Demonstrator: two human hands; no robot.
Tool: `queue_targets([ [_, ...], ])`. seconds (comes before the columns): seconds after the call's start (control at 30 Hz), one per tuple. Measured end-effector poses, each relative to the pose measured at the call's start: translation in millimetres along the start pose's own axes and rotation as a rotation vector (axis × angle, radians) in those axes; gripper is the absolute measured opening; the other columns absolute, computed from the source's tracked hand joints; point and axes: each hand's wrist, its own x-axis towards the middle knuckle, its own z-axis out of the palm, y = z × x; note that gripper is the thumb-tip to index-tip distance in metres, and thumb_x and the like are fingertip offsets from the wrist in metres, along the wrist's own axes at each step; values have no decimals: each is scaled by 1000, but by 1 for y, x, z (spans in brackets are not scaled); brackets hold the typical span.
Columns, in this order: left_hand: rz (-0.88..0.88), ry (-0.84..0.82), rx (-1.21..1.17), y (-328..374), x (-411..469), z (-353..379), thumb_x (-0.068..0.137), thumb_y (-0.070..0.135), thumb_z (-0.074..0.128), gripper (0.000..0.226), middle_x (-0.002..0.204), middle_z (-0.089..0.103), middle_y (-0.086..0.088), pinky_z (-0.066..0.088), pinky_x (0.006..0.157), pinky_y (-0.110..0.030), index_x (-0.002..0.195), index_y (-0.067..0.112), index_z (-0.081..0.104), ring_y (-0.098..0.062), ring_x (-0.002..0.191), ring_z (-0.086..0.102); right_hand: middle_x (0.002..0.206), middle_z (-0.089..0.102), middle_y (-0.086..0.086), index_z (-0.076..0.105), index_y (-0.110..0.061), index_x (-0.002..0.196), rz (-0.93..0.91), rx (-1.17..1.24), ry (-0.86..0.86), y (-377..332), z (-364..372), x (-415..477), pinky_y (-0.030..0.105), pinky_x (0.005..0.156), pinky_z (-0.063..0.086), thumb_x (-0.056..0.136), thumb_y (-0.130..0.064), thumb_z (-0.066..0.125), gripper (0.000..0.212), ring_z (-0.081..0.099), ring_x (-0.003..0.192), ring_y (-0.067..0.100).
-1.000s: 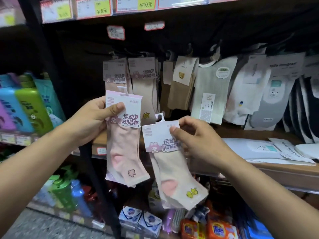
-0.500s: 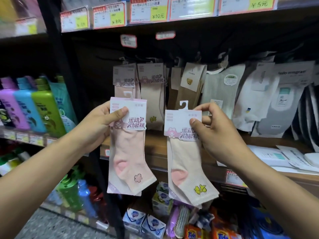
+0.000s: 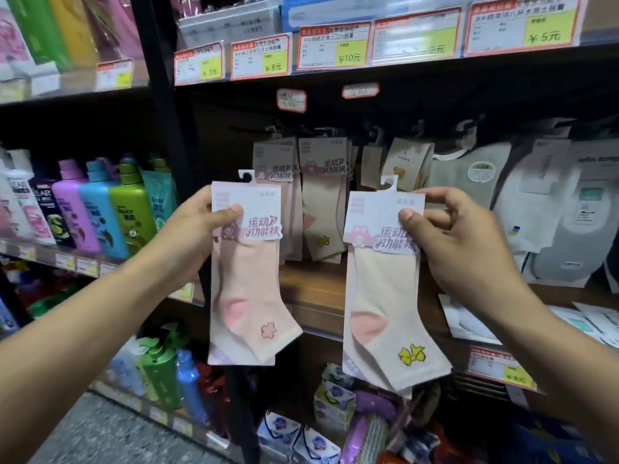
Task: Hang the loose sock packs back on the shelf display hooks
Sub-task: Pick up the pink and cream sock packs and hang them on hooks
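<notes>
My left hand (image 3: pixel 192 236) grips the card header of a pink sock pack (image 3: pixel 249 289) with a flower patch. My right hand (image 3: pixel 465 249) pinches the header of a cream sock pack (image 3: pixel 385 309) with a yellow patch. Both packs hang upright, side by side, in front of the shelf. Their white plastic hanger tabs stick up free. Behind them, matching packs (image 3: pixel 321 195) hang on the display hooks (image 3: pixel 321 132) in the dark recess.
More sock packs (image 3: pixel 536 212) hang to the right. Flat packs (image 3: pixel 475 323) lie on the wooden shelf below. Shampoo bottles (image 3: pixel 100 212) fill the left bay beyond a black upright post (image 3: pixel 167 112). Price tags (image 3: pixel 335 45) line the shelf edge above.
Both hands have lifted the packs higher toward the hooks. The cream pack rose to level with the pink one and now hangs straight. The view tilted upward.
</notes>
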Motion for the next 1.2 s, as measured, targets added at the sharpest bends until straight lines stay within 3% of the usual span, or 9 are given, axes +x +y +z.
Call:
queue_targets([
  [0.07,85,41,86,11,4,-2,93,6,56,23,110,75,-6,53,89,-39,111,17,64,-24,104,70,85,80,-8,62,-25,105,-54,-40,31,-10,5,6,33,71,59,97,-24,63,8,75,79,3],
  [0.2,218,104,133,34,14,-1,92,3,58,22,101,75,3,56,78,-25,106,20,63,-12,96,72,87,80,-8,64,-24,102,-124,-108,76,-29,23,24,44,76,59,94,-35,59,14,75,83,12],
  [0.4,232,98,116,55,41,8,94,5,55,21,109,72,-3,57,83,-30,101,23,61,-16,99,71,102,75,4,58,-17,110,-147,-141,176,-39,57,55,52,88,54,91,-29,50,23,69,101,28],
  [0.5,200,91,59,55,58,15,94,3,53,20,109,71,-6,56,86,-33,101,20,60,-20,101,70,108,72,11,55,-12,113,-129,-171,201,-38,69,67,44,89,51,94,-20,48,22,65,104,33],
  [0.57,163,103,7,51,68,21,92,-1,51,23,110,71,-9,56,87,-34,104,17,58,-22,103,69,110,69,14,53,-9,116,-102,-203,219,-34,74,72,31,77,41,97,-15,47,21,62,104,33],
  [0.7,123,111,-55,41,81,31,88,-10,47,36,117,68,-12,54,93,-38,113,13,56,-27,110,65,111,67,21,54,-2,113,-80,-245,243,-25,84,73,26,65,25,99,-12,46,19,58,106,38],
  [0.9,101,51,-49,14,77,34,95,5,54,25,112,72,-8,56,86,-34,119,12,58,-21,101,71,107,68,21,57,-1,110,21,-247,227,-10,92,74,29,70,37,99,-10,47,18,60,95,36],
  [1.07,58,86,-28,18,95,43,94,7,57,21,102,71,-10,58,63,-25,115,8,55,-20,83,72,100,68,18,48,-6,123,-12,-219,269,-10,103,86,39,72,51,101,-12,45,23,63,87,36],
  [1.2,16,70,34,15,107,53,94,7,57,25,110,68,-15,58,57,-21,118,3,55,-16,74,68,97,65,17,48,-4,123,-4,-221,293,-6,109,92,36,72,48,101,-12,44,24,57,83,32],
])
